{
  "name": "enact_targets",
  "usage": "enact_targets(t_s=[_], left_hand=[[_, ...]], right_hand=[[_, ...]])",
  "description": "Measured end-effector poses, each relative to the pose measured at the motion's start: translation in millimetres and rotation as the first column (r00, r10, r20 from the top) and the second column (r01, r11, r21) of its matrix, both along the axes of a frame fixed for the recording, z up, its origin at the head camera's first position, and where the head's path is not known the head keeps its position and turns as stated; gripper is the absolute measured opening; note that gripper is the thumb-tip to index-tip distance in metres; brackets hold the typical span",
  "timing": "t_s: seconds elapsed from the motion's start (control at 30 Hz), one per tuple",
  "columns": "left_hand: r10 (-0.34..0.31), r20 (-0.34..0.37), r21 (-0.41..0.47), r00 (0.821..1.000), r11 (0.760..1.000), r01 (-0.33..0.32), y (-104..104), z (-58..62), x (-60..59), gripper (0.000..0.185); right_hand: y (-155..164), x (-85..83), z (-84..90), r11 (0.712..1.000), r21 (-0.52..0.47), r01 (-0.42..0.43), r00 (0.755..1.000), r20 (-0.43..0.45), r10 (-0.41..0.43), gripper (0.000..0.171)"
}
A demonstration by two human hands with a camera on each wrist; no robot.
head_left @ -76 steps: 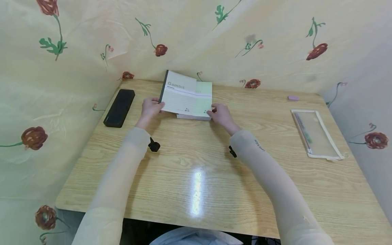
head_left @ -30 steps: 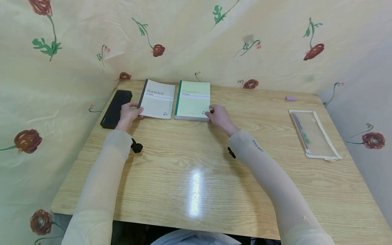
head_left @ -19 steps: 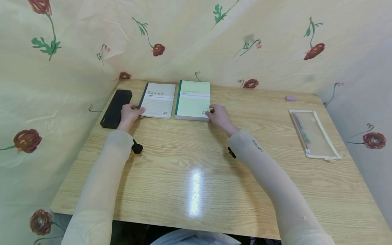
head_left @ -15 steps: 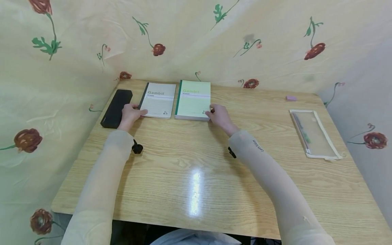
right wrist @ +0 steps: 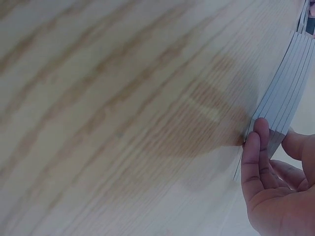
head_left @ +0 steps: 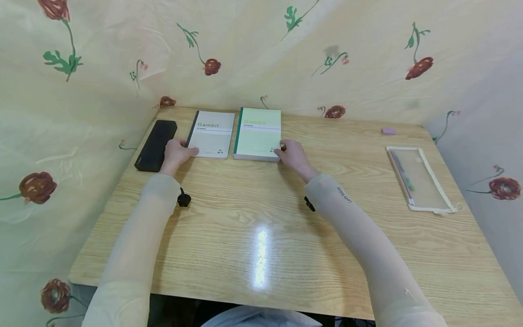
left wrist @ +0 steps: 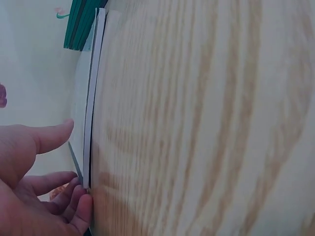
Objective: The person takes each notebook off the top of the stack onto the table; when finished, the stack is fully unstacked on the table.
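Observation:
A grey-white notebook [head_left: 213, 135] marked "Gambit", with a dark spine, lies flat at the far left of the table. My left hand [head_left: 178, 153] is at its lower left corner. In the left wrist view its fingertips touch the notebook's edge [left wrist: 91, 103] while the thumb [left wrist: 54, 136] stands raised off the cover. To the right lies a stack of green notebooks [head_left: 258, 131] with green spines. My right hand [head_left: 295, 156] grips its lower right corner, thumb on top; in the right wrist view the fingers [right wrist: 258, 147] press against the stack's side [right wrist: 280, 83].
A black case [head_left: 156, 145] lies just left of the left hand. On the right of the wooden table [head_left: 229, 236] are a clear zip pouch [head_left: 421, 179] with pens inside and a small purple block [head_left: 388, 131]. A flowered sheet [head_left: 245, 45] hangs behind.
The left hand carried the grey-white notebook off the green stack leftward and laid it flat. Its thumb has since lifted, and the hand has shifted slightly right. The right hand stayed at the stack.

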State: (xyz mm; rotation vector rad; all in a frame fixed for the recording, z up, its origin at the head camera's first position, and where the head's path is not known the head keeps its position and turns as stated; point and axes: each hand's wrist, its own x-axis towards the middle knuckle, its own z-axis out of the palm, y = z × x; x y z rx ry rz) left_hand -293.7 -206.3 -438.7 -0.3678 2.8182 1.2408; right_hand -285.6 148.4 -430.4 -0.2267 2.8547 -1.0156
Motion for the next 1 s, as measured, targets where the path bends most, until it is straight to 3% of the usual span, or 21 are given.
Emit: enact_targets(t_s=[0.17,0.3,0.43,0.67,1.0], left_hand=[[0.025,-0.024,0.021,0.999,0.999,-0.024,3,4.0,-2.9,0.059],[0.009,-0.084,0.088,0.996,0.996,-0.001,11,6.0,-8.9,0.06],[-0.043,-0.108,0.146,0.993,0.988,0.058,25,9.9,-13.0,0.053],[-0.143,-0.091,0.157,0.985,0.975,0.156,59,20.1,-10.9,0.048],[-0.187,-0.112,0.197,0.976,0.958,0.206,94,8.6,-10.9,0.037]], right_hand=[[0,-0.1,0.4,1.0,-0.022,0.005,1.0,0.027,-0.004,0.034],[1,-1.4,0.5,1.0,-0.011,0.009,0.999,0.043,-0.008,0.042],[3,-3.7,1.0,1.0,-0.003,0.004,0.999,0.049,-0.004,0.043],[5,-6.8,2.2,1.0,0.009,-0.002,0.998,0.067,0.002,0.047],[7,-8.5,4.2,1.0,-0.017,0.004,0.998,0.056,-0.003,0.052]])
